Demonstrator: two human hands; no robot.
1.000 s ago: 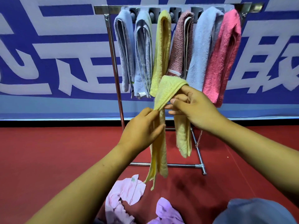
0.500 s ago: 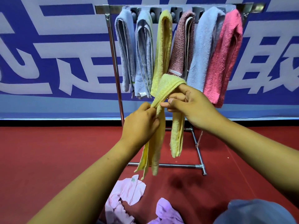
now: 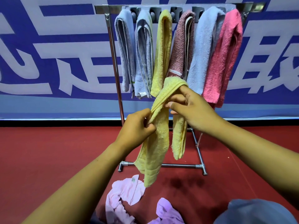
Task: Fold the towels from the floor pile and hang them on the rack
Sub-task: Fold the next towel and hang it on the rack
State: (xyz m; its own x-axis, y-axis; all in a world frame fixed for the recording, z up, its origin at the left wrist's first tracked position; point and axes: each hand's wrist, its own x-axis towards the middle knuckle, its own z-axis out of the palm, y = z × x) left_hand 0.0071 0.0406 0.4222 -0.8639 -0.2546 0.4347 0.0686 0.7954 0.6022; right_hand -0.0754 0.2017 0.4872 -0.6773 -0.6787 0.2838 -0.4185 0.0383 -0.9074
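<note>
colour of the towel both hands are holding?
Pale yellow towel, seen in the head view.

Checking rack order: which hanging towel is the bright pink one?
The bright pink towel hangs at the rack's far right end; its neighbour is pale blue.

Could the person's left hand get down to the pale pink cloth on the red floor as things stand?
Probably not at once. The left hand is busy pinching the yellow terry towel, which drapes over the right hand. Nothing else blocks the way down to the pale pink cloth; it would have to let go first.
</note>
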